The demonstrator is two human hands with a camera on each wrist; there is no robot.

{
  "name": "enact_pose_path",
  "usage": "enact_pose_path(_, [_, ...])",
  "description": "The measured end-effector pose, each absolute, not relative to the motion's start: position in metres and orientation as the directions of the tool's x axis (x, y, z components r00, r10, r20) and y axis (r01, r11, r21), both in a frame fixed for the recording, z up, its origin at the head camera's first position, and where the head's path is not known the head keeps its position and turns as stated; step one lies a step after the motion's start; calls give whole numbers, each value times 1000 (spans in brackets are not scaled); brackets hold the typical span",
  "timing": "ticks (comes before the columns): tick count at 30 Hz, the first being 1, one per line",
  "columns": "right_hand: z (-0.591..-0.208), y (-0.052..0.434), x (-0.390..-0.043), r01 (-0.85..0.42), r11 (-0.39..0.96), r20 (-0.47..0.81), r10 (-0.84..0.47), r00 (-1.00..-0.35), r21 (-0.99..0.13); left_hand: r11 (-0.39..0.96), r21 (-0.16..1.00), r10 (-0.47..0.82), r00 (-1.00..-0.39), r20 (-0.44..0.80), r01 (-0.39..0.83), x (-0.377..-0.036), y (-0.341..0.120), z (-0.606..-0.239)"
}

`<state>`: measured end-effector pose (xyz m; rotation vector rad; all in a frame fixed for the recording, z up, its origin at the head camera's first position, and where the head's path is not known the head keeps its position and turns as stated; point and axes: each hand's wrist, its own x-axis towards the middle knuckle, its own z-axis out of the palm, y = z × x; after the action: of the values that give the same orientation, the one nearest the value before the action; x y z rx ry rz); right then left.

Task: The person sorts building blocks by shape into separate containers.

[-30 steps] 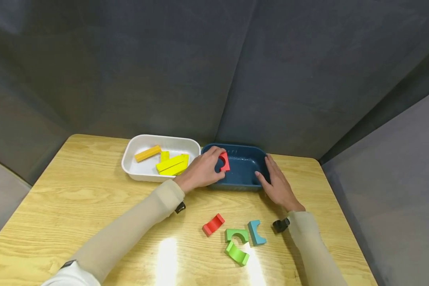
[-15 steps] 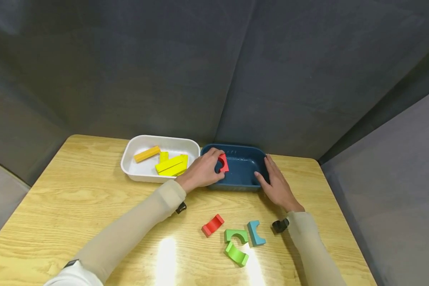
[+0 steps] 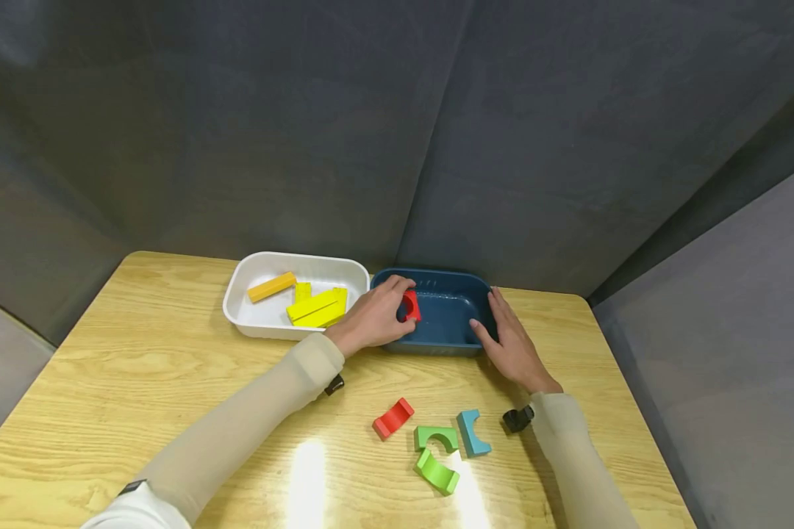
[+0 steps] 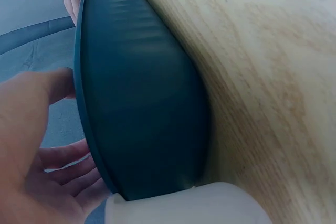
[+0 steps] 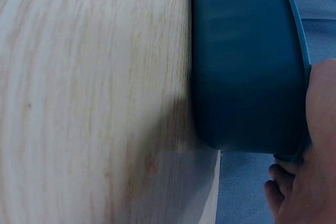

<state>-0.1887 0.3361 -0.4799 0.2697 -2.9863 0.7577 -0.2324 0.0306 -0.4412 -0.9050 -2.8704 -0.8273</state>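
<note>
In the head view, my left hand (image 3: 377,312) reaches over the left end of a dark blue tray (image 3: 446,345). Between its thumb and fingers it pinches a red arch block (image 3: 415,305) just inside the tray. My right hand (image 3: 516,342) lies along the tray's right end, its fingers straight along the outer side and the thumb over the rim. The left wrist view shows the tray wall (image 4: 142,87) beside the left hand (image 4: 37,145); the block is hidden there. In the right wrist view, the right hand (image 5: 315,166) touches the tray's rim.
A white tray (image 3: 265,330) with several yellow and orange blocks (image 3: 317,307) stands left of the blue tray. On the wooden table (image 3: 172,382) nearer me lie a red arch block (image 3: 393,420), two green arch blocks (image 3: 437,472) and a blue one (image 3: 471,433). A dark curtain (image 3: 291,132) hangs behind.
The red block in my left hand has sunk slightly lower into the blue tray. My right hand stays at the tray's right end.
</note>
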Motion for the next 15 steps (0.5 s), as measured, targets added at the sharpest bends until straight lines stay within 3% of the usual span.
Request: enact_pose_path(15, [-478, 335, -188, -174, 866, 89, -150, -985, -469, 673, 392, 584, -776, 238, 627, -218, 21, -441])
